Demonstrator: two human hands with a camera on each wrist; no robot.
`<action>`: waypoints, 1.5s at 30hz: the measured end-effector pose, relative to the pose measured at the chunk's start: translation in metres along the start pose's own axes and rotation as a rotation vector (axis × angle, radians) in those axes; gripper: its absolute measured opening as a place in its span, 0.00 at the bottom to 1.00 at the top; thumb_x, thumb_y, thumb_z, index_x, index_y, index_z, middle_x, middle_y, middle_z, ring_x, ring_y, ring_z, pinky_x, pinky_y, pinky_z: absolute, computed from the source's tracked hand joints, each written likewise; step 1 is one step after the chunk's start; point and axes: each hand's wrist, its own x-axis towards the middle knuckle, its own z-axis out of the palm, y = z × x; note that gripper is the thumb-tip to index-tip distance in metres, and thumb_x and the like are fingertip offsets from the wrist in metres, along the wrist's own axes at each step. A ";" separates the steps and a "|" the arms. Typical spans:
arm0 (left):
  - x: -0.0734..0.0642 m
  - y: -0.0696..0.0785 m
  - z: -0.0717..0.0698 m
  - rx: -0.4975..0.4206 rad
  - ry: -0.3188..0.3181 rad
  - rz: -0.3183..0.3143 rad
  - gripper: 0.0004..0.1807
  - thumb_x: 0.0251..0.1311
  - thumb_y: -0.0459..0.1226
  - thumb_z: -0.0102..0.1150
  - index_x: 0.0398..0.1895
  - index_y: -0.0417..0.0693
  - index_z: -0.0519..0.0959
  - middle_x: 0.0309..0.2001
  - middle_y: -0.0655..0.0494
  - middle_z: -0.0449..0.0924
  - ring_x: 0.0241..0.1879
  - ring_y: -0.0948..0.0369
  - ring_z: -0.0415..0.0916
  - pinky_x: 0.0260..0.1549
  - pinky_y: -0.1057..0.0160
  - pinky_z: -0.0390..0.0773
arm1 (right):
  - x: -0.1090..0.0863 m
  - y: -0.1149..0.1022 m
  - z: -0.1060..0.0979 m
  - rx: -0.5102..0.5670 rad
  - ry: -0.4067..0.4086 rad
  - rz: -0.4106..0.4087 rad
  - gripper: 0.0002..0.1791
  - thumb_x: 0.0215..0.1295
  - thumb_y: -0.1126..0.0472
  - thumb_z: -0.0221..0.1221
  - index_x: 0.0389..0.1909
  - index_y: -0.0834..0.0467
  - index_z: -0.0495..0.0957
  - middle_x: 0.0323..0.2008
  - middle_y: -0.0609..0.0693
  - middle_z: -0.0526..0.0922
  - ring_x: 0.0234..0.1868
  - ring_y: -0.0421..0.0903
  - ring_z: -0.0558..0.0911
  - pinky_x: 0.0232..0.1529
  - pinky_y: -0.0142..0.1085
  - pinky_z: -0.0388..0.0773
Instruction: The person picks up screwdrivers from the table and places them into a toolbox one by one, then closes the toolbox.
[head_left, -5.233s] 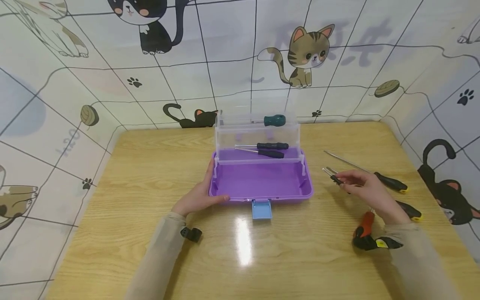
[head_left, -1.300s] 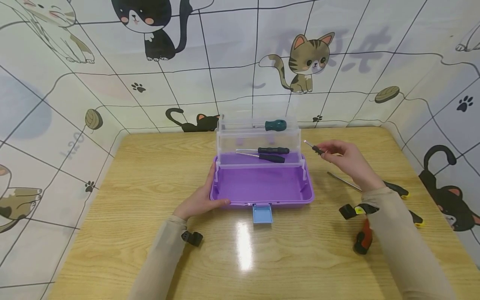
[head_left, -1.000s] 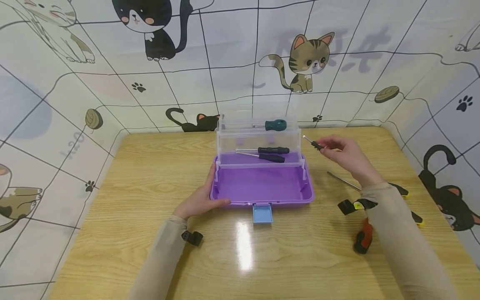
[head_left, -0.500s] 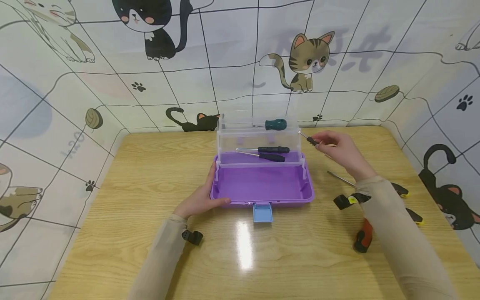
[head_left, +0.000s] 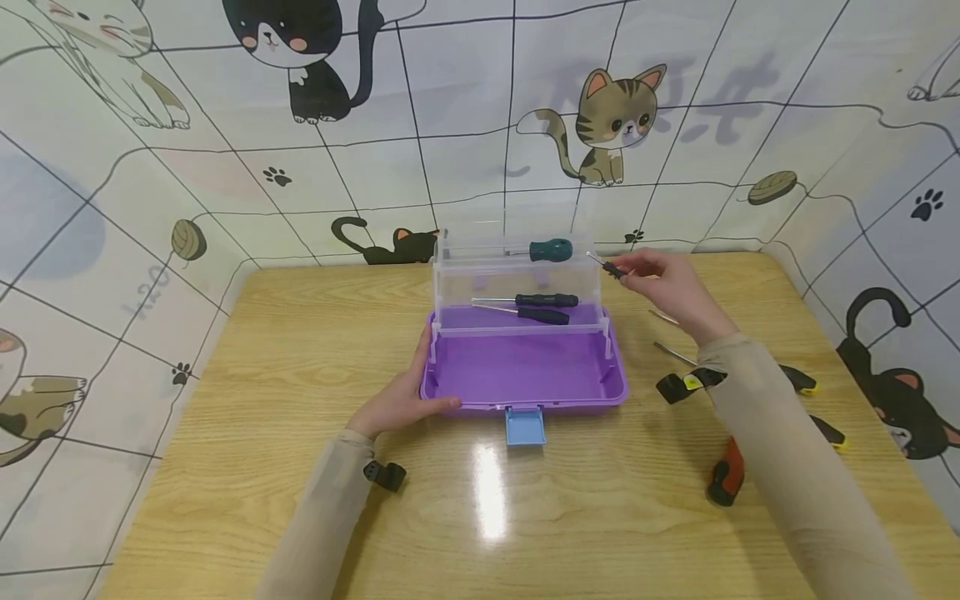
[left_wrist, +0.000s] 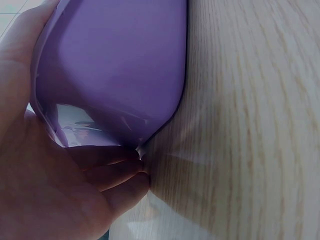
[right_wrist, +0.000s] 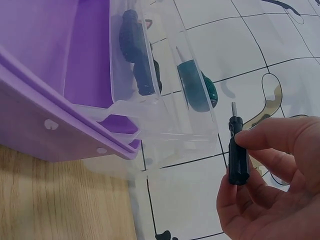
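Note:
My left hand (head_left: 397,400) grips the left end of a purple toolbox (head_left: 525,408), thumb over its front rim; in the left wrist view, fingers lie against the end wall. In my right hand (head_left: 663,287) a small black screwdriver (right_wrist: 239,160) is pinched between thumb and fingers, its shaft pointing toward the right end of the raised clear upper tray (head_left: 517,265). A green-handled screwdriver (head_left: 551,250) lies in that upper tray. Two black screwdrivers, one with a ribbed handle (head_left: 547,300) and one with a smooth handle (head_left: 543,316), rest in the clear tray below.
Right of the toolbox, a long screwdriver shaft (head_left: 675,353) and a shorter shaft (head_left: 663,317) lie on the wooden table (head_left: 300,350). Black-and-yellow handles (head_left: 828,432) and a red-black handle (head_left: 726,475) are partly behind the right sleeve. A blue latch (head_left: 525,427) hangs in front.
From low over the table at right, my right hand has risen and moved left with the small screwdriver, to beside the upper tray. My left hand has stayed on the toolbox.

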 end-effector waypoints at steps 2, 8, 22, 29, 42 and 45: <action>0.000 0.001 0.000 -0.009 0.000 0.004 0.66 0.54 0.44 0.71 0.75 0.68 0.22 0.76 0.46 0.33 0.68 0.40 0.54 0.64 0.42 0.56 | 0.002 -0.002 0.000 0.001 0.000 0.003 0.18 0.70 0.63 0.55 0.58 0.61 0.75 0.52 0.58 0.75 0.53 0.50 0.71 0.50 0.44 0.71; 0.000 0.001 0.000 -0.015 -0.001 0.002 0.67 0.53 0.44 0.71 0.74 0.69 0.22 0.76 0.50 0.31 0.69 0.42 0.53 0.65 0.44 0.55 | 0.008 -0.006 0.000 -0.011 0.001 -0.015 0.17 0.70 0.64 0.55 0.58 0.61 0.75 0.52 0.58 0.76 0.52 0.50 0.71 0.48 0.43 0.71; 0.002 0.000 0.000 -0.045 -0.007 0.018 0.67 0.54 0.45 0.71 0.74 0.70 0.21 0.76 0.61 0.22 0.73 0.49 0.39 0.66 0.44 0.50 | 0.024 -0.016 0.004 -0.057 0.000 -0.045 0.17 0.70 0.67 0.54 0.57 0.63 0.75 0.51 0.61 0.76 0.52 0.54 0.71 0.45 0.42 0.71; 0.001 0.004 0.000 -0.040 -0.006 0.018 0.66 0.54 0.43 0.71 0.74 0.68 0.21 0.76 0.58 0.23 0.72 0.46 0.43 0.66 0.43 0.52 | 0.035 -0.021 0.006 -0.048 -0.002 -0.068 0.16 0.69 0.68 0.54 0.55 0.63 0.77 0.49 0.60 0.78 0.48 0.51 0.73 0.43 0.39 0.72; 0.002 -0.002 0.001 -0.025 0.005 0.011 0.66 0.54 0.44 0.71 0.74 0.73 0.22 0.76 0.60 0.25 0.71 0.45 0.46 0.65 0.43 0.54 | 0.057 -0.032 0.012 -0.056 -0.027 -0.116 0.15 0.68 0.69 0.54 0.54 0.65 0.77 0.51 0.60 0.77 0.51 0.53 0.73 0.47 0.42 0.72; 0.000 0.004 0.001 -0.023 0.004 0.015 0.66 0.54 0.43 0.71 0.74 0.69 0.21 0.76 0.57 0.26 0.70 0.43 0.48 0.65 0.43 0.55 | 0.062 -0.032 0.012 -0.040 -0.032 -0.130 0.15 0.68 0.69 0.54 0.54 0.65 0.77 0.50 0.61 0.77 0.50 0.52 0.73 0.46 0.40 0.73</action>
